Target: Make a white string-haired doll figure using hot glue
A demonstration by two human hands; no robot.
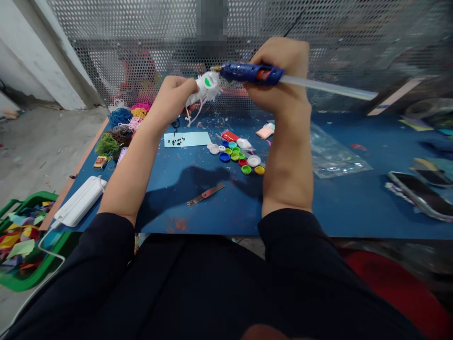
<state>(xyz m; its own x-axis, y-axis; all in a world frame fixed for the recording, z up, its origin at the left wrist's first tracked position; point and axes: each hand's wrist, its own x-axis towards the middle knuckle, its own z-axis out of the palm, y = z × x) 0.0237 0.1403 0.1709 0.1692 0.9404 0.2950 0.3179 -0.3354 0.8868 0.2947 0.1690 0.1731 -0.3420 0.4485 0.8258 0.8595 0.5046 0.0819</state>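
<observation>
Left hand [176, 94]: fingers clamped on a small white item [193, 97] with a green patch and loose strands, held up above the desk [159, 208], seemingly to present its end to the nozzle. Right hand [292, 59]: fingers wrapped round a blue glue gun [240, 72], held roughly level, probably for aim; tip right at the item's upper edge, can't tell if touching. Clear glue stick [329, 87] juts from the rear. Dark bits [176, 141] lie on a pale blue strip [200, 138], likely so they show up. Caps [224, 157] cluster mid-desk, yarn [120, 117] heaped at left, maybe to free the middle.
</observation>
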